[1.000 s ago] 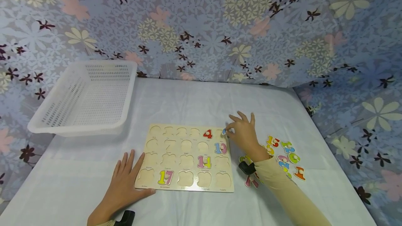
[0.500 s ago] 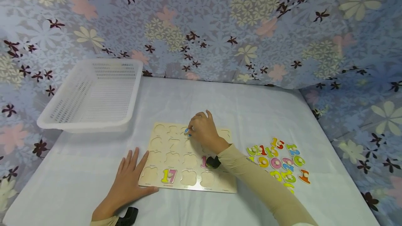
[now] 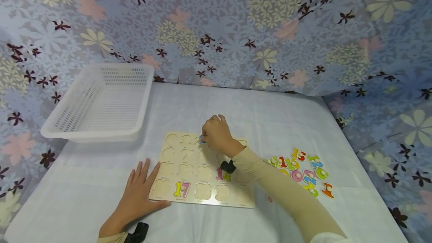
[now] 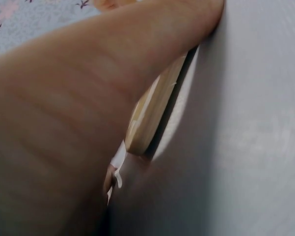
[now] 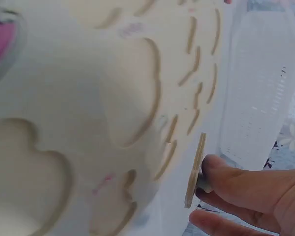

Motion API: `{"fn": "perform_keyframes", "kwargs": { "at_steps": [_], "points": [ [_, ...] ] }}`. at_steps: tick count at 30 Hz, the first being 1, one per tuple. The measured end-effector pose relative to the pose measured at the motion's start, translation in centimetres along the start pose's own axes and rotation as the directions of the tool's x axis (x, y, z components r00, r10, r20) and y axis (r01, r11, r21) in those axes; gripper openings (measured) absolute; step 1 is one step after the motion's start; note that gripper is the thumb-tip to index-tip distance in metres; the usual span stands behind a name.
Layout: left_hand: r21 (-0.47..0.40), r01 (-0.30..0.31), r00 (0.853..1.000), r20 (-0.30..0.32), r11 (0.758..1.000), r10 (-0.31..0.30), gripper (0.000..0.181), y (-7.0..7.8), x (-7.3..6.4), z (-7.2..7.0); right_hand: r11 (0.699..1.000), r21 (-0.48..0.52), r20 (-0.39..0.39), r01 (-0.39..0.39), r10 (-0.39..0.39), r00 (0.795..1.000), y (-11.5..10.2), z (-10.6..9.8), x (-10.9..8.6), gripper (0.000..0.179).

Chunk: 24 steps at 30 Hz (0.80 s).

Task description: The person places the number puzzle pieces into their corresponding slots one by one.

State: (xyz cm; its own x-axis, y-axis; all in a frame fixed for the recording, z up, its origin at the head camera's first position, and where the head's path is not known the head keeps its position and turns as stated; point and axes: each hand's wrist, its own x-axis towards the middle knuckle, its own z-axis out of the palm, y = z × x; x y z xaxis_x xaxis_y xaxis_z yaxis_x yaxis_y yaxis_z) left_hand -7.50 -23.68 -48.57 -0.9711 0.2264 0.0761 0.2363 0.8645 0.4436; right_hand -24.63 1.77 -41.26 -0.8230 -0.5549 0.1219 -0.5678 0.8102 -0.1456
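A wooden number puzzle board lies on the white cloth, with a pink-yellow 17 and a pink-green 14 in their recesses. My left hand has its fingers spread at the board's lower left corner, thumb along the front edge. Over the top row, my right hand pinches the knob of a blue puzzle piece. That thin wooden piece stands on edge in the right wrist view, apart from the board; its figure is hidden. My right hand and arm cover part of the board's right side.
Several loose number pieces lie right of the board, partly under the right sleeve. A white plastic basket stands at the back left. A floral cloth hangs behind the table.
My right hand has moved left with the blue piece, from the board's upper right corner to above its top row's middle. The left hand stays at the board's corner.
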Motion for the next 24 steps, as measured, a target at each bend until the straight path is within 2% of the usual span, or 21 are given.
{"fn": "perform_keyframes", "kwargs": {
  "at_steps": [3, 8, 14, 24],
  "points": [
    [0.001, 0.002, 1.0, 0.0, 1.0, -0.002, 0.115, 0.0, 0.0, -0.1, 1.0, -0.003, -0.005, 0.001, -0.001, 1.0, -0.2, -0.3, 0.8, 0.02],
    [-0.002, -0.01, 1.0, -0.013, 1.0, 0.01, 0.114, 0.1, 0.0, -0.2, 0.997, -0.066, 0.072, -0.038, 0.042, 0.997, -0.4, 0.5, 1.7, 0.024],
    [-0.003, -0.013, 1.0, -0.017, 1.0, 0.013, 0.114, 0.2, 0.1, -0.3, 0.995, -0.088, 0.112, -0.054, 0.063, 0.992, -0.7, 1.0, 2.0, 0.024],
    [-0.011, -0.001, 1.0, -0.009, 1.0, 0.001, 0.114, 0.2, 0.0, -0.4, 0.98, -0.191, 0.172, -0.061, 0.095, 0.98, -1.2, 0.9, 2.4, 0.031]
  ]
}}
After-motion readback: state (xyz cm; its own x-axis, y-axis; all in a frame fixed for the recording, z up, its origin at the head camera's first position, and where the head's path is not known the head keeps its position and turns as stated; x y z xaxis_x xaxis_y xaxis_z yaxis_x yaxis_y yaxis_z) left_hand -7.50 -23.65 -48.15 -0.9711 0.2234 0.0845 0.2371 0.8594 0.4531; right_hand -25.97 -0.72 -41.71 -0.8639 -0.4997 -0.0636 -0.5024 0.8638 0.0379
